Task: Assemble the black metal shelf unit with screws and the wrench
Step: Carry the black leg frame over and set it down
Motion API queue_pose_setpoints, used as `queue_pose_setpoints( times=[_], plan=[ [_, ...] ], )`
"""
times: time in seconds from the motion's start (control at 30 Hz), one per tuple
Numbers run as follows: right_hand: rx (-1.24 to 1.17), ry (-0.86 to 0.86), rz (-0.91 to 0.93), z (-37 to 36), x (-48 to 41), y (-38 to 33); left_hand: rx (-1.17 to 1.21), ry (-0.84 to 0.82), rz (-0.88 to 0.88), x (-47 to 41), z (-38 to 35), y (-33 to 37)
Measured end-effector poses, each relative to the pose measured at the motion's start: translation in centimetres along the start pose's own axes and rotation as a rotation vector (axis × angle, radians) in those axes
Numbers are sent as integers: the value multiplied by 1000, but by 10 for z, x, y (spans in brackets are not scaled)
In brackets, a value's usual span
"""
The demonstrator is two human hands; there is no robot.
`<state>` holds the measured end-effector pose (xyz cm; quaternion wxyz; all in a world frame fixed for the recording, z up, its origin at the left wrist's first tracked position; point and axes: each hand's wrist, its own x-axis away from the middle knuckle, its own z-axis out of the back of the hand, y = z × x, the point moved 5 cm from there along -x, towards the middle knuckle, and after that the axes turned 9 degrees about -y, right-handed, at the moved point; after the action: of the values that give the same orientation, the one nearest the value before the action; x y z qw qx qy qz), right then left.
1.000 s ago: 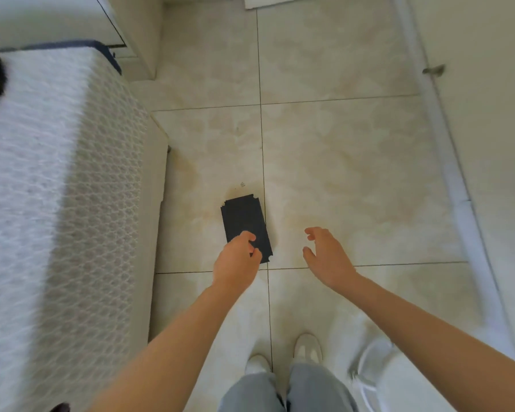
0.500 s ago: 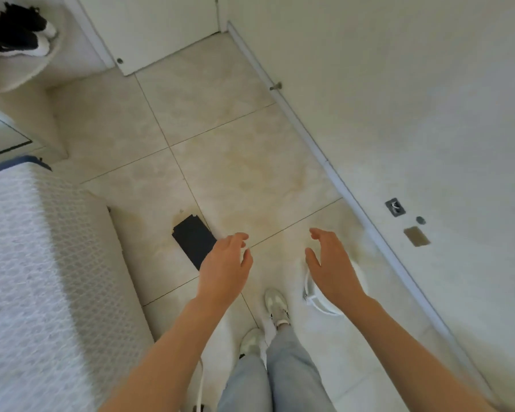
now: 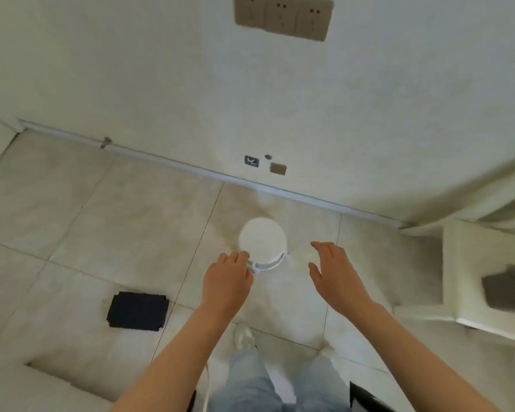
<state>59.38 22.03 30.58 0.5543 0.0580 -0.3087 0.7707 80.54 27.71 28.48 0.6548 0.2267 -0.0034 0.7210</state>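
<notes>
Both arms reach forward from the bottom of the frame over a pale tiled floor [image 3: 131, 218]. The left hand [image 3: 226, 281], just below centre, shows its back to the camera with the fingers loose and slightly bent, holding nothing. Its fingertips lie at the near edge of a white round object [image 3: 262, 240] standing on the floor at centre, though the blur makes it hard to tell whether they touch it or hover above it. The right hand [image 3: 336, 278], right of centre, is spread with straight fingers and the thumb held apart, palm turned toward the left hand, and it grips nothing. The black metal shelf panel [image 3: 138, 310] lies flat on the tiles in the lower left, well apart from both hands. Between the arms at the bottom are legs in light blue jeans [image 3: 250, 382] and a white shoe [image 3: 244, 337]. A baseboard [image 3: 167, 160] runs across the middle of the frame, with a small door stop [image 3: 105, 142] on it at the left. Just above it on the wall sit a small dark plate [image 3: 251, 161] and a brown plate [image 3: 278, 168] side by side. A row of wall sockets [image 3: 283, 17] is at the top centre. At the right edge a white ledge [image 3: 419, 263] bears a blurred dark object [image 3: 506, 289].
</notes>
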Motion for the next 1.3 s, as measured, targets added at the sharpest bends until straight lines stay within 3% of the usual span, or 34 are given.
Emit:
queue_pose_setpoints(
  times=[0.37,0.53,0.77,1.3],
  plan=[
    [-122,168,-465,43,176,265,-274,-77,-484,-23,-89,302],
    [-165,198,-596,52,240,346,-277,-202,-553,-16,-140,404],
    [-283,229,-749,62,301,440,-290,-243,-693,-19,-172,533],
    [-414,366,-1010,162,330,627,-347,-370,-909,-120,-192,780]
  ],
)
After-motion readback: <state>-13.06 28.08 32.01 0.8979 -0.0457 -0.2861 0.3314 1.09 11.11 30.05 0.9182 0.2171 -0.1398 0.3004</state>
